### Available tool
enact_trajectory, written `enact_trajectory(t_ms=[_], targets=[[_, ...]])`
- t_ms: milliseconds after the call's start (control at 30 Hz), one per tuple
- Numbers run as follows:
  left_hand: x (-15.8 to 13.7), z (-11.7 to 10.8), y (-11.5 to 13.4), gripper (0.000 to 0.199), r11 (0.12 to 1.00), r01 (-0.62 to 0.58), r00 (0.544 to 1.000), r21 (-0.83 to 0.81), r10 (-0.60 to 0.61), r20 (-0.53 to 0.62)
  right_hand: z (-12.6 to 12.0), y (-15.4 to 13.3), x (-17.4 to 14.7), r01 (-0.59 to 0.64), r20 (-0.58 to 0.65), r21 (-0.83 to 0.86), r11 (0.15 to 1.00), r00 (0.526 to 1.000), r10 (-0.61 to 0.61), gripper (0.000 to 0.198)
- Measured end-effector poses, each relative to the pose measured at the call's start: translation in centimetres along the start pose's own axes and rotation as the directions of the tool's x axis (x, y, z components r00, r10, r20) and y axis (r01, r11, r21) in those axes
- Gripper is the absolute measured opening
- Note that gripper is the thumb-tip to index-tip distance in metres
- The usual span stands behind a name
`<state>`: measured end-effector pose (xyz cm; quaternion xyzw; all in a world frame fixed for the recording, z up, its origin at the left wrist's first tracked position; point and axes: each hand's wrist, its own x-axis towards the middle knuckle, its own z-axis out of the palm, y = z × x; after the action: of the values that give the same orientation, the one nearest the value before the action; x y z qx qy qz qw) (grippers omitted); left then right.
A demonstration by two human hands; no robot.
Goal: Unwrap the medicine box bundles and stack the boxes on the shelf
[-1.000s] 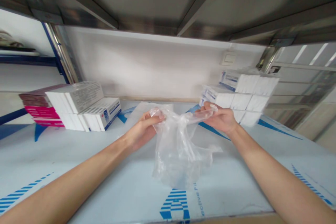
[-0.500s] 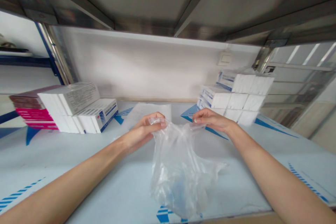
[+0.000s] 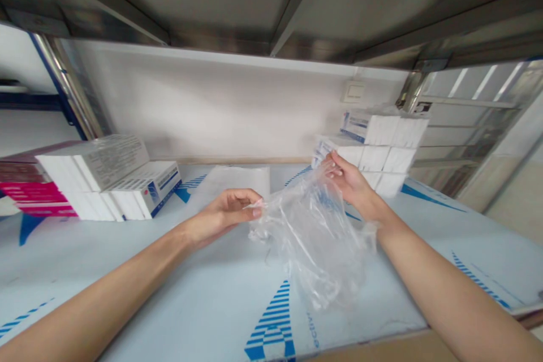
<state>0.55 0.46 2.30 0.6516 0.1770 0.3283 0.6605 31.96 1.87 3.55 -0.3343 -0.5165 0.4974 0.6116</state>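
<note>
A clear, crumpled plastic bag (image 3: 322, 243) hangs between my hands above the light blue shelf surface (image 3: 203, 300). My left hand (image 3: 231, 209) pinches one edge of it between thumb and fingertips. Held higher and farther back, my right hand (image 3: 345, 175) grips the bag's upper right corner. The film stretches between the two grips, and its loose lower part droops toward the shelf's front edge. Behind my left hand lies a flat, whitish translucent sheet or bag (image 3: 250, 178), partly hidden by that hand.
White medicine-style boxes (image 3: 95, 169) stand stacked at the left beside magenta boxes (image 3: 40, 195). More white boxes (image 3: 384, 150) are piled at the back right, just behind my right hand. A metal shelf (image 3: 220, 0) hangs low overhead; metal posts (image 3: 72, 85) flank the space.
My right hand has risen and moved back, pulling the bag's upper right corner upward. The bag's hanging part has swung right and up. The view has shifted slightly.
</note>
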Motion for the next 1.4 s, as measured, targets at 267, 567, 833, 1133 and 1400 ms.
enact_trajectory(t_ms=[267,567,833,1133,1400], targets=[[0.1,0.5,0.3,0.026,0.998,-0.031,0.998,-0.054,0.034,0.045,-1.2,0.4,0.4,-0.028,-0.124,0.261,0.965,0.990,0.062,0.040],[-0.1,0.2,0.8,0.031,0.981,0.093,0.995,0.171,-0.097,0.011,-0.3,0.5,0.2,0.012,-0.127,0.307,0.952,0.991,0.029,0.030],[-0.2,0.3,1.2,0.026,0.934,0.145,0.977,0.328,-0.188,0.104,1.1,-0.3,-0.6,-0.013,-0.032,0.329,0.944,0.999,0.025,0.024],[-0.3,0.6,1.7,0.032,0.916,0.183,0.973,0.357,-0.221,0.067,2.0,-1.1,-1.2,0.016,-0.027,0.333,0.943,1.000,-0.008,0.023],[-0.6,0.3,1.8,0.024,0.924,0.070,0.959,0.375,-0.166,0.230,0.7,-0.8,-0.6,0.068,-0.063,0.382,0.922,0.997,-0.047,0.023]])
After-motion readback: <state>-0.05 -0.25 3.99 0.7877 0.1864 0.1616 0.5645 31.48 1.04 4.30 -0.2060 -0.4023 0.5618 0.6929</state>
